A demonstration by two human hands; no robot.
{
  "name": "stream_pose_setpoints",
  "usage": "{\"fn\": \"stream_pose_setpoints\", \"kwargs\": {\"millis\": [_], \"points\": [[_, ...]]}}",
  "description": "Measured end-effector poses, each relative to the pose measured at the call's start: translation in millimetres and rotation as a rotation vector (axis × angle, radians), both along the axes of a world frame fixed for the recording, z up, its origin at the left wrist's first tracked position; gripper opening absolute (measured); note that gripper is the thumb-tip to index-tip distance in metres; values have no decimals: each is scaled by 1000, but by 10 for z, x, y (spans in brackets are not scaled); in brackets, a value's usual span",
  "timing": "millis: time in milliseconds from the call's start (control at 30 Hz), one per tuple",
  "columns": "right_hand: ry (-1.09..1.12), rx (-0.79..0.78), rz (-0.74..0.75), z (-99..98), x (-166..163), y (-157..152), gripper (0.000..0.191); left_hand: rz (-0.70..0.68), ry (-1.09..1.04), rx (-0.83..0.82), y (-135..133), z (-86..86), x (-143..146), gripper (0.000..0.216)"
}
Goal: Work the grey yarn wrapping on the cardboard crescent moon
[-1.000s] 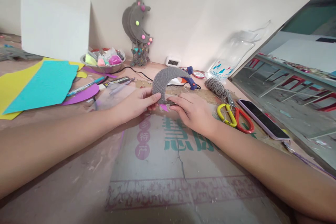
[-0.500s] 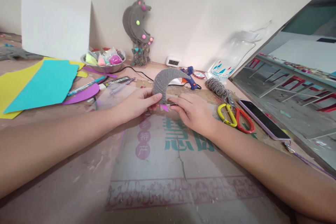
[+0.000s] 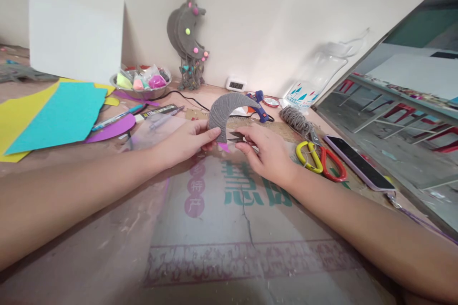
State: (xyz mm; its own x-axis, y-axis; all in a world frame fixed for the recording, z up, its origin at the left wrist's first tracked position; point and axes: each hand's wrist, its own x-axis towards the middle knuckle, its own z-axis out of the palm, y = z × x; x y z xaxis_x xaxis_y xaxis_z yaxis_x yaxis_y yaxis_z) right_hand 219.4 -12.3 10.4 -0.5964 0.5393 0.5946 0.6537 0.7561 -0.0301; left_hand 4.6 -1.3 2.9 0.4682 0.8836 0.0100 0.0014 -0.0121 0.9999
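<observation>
One table fills the lower view. One white board stands against the wall, back left. One grey moon ornament hangs centrally. Two bare hands: the left hand pinches thumb to fingers; the right hand curls closed. One phone lies at right, beside one pair of scissors. One yarn-wrapped crescent is held upright mid-table, its lower end in the left hand. One pair of small snips, in the right hand, points at it, just beside.
</observation>
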Motion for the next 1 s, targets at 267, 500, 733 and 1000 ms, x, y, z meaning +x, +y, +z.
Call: {"fn": "stream_pose_setpoints", "kwargs": {"millis": [267, 500, 733, 1000], "points": [[321, -438, -98, -9, -177, -28, 22, -36, 130, 95, 1, 37, -14, 27], [354, -499, -83, -37, -244, -16, 20, -20, 252, 255, -7, 106, 10, 24], [324, -520, 0, -55, -219, -27, 11, -45, 237, 267, -20, 104, 10, 21], [339, -439, -61, 0, -158, -27, 18, -17, 192, 144, -28, 88, -5, 27]]}}
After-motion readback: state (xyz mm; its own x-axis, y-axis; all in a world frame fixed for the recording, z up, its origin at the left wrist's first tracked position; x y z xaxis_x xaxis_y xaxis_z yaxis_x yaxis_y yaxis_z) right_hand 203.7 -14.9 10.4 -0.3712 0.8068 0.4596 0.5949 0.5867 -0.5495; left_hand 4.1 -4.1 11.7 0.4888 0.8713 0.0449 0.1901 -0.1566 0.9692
